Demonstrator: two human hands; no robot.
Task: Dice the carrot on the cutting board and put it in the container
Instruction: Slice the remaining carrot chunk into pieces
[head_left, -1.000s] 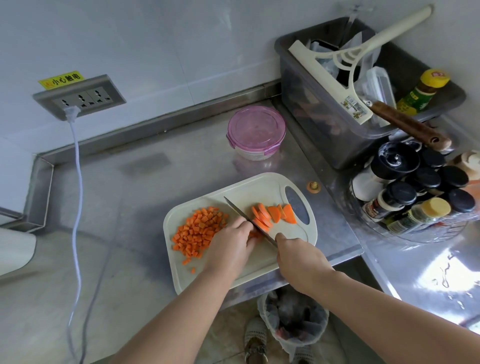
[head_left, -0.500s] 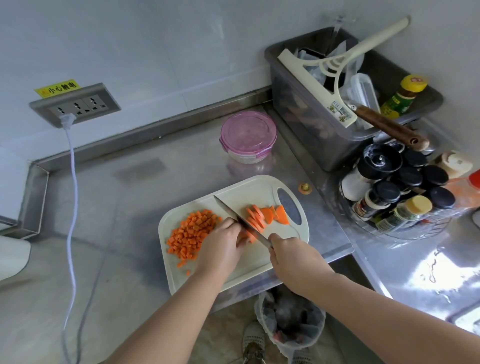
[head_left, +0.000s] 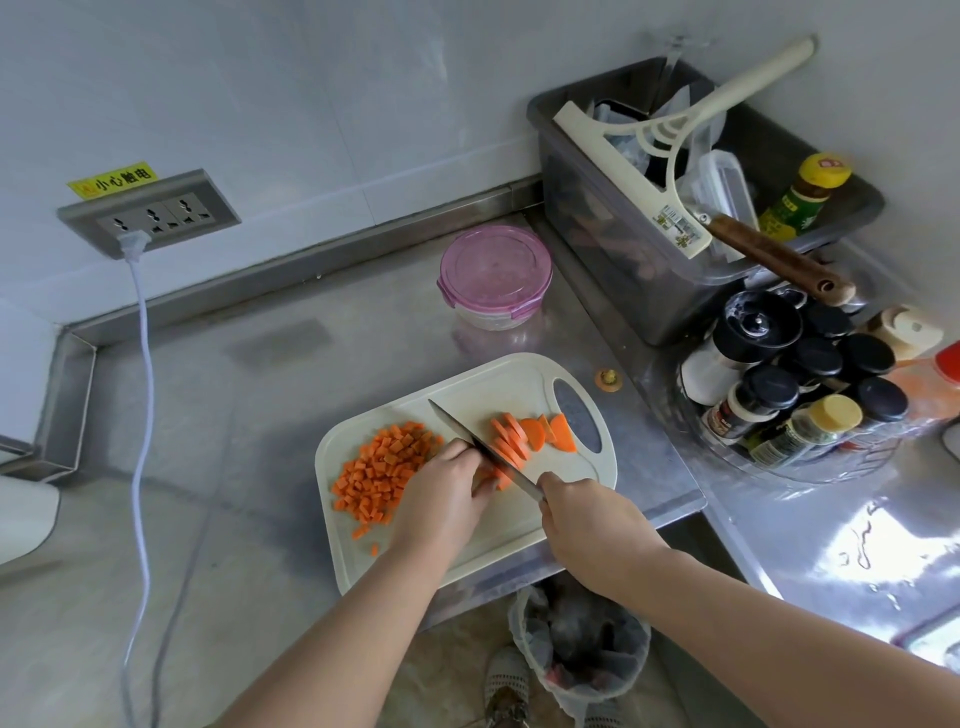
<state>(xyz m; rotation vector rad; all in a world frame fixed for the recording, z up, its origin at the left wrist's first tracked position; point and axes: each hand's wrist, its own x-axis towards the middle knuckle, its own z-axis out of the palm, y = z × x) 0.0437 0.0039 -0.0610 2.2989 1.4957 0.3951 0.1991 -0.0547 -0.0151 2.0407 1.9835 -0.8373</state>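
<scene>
A cream cutting board (head_left: 519, 387) lies on the steel counter. A pile of diced carrot (head_left: 382, 467) covers its left part. Several carrot slices (head_left: 535, 431) lie fanned at its right, near the handle hole. My left hand (head_left: 441, 493) presses down on carrot pieces at the board's middle, fingers curled. My right hand (head_left: 587, 519) grips the handle of a knife (head_left: 478, 447), whose blade runs up and left across the board, right beside my left fingers. The container (head_left: 496, 275), round and clear with a pink lid on it, stands behind the board.
A dark bin (head_left: 639, 270) with a squeegee and a bottle stands at the back right. A rack of spice jars (head_left: 800, 384) sits to the right. A white cord (head_left: 143, 395) hangs from the wall socket (head_left: 150, 215). A lined waste bin (head_left: 582, 639) is on the floor below.
The blade has stayed at the carrot under my left fingers, with both hands shifting slightly on the board. The view has drifted a little.
</scene>
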